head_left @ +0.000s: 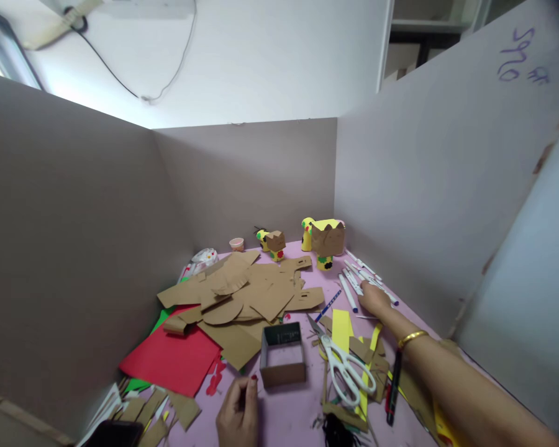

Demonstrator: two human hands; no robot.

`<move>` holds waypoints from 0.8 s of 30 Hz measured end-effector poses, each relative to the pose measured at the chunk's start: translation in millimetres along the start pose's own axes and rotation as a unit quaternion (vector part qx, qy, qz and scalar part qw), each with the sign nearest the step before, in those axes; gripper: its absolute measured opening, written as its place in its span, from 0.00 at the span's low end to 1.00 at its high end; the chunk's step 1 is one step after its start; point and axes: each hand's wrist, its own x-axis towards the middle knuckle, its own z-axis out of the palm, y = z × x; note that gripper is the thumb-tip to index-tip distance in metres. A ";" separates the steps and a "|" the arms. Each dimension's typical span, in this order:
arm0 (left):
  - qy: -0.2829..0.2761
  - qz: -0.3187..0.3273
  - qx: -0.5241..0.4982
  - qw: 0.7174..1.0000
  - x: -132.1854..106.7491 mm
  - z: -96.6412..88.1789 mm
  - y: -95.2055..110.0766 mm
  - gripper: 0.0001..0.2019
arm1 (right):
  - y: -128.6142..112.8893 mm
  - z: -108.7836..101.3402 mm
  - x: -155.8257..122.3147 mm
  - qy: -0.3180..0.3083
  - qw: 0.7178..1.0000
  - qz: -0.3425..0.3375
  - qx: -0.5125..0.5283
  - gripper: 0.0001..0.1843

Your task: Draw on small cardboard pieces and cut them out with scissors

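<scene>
My left hand (237,411) is closed near the front of the table, its thumb pressed against curled fingers. Whatever they hold, if anything, is hidden. Just beyond it stands a small open cardboard frame (283,375), dark on its inner back wall. My right hand (375,300), with a gold bangle (412,338) at the wrist, reaches over several white marker pens (348,293) at the right. Its fingertips are among the pens and mostly out of sight. White-handled scissors (340,366) lie with blades partly apart between the frame and my right forearm.
Brown cardboard pieces (272,292) pile up in the middle, with red sheets (174,354) at left. Yellow figures with cardboard parts (328,239) stand at the back. Yellow strips (341,329) and a black pen (394,388) lie at right. Grey partitions (261,174) enclose the table.
</scene>
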 end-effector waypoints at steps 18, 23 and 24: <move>0.019 0.019 0.004 1.000 -1.7 -0.4 1.6 0.14 | 47.8 -31.9 -66.9 -0.008 0.876 0.052 0.479 0.15; 0.046 0.038 -0.005 0.998 -2.9 -5.4 14.7 0.13 | 59.2 -46.9 -122.1 -0.063 0.792 0.031 0.606 0.12; 0.050 0.054 -0.012 0.997 -4.1 -5.6 23.5 0.12 | 58.7 -49.3 -134.4 -0.072 0.775 0.020 0.627 0.13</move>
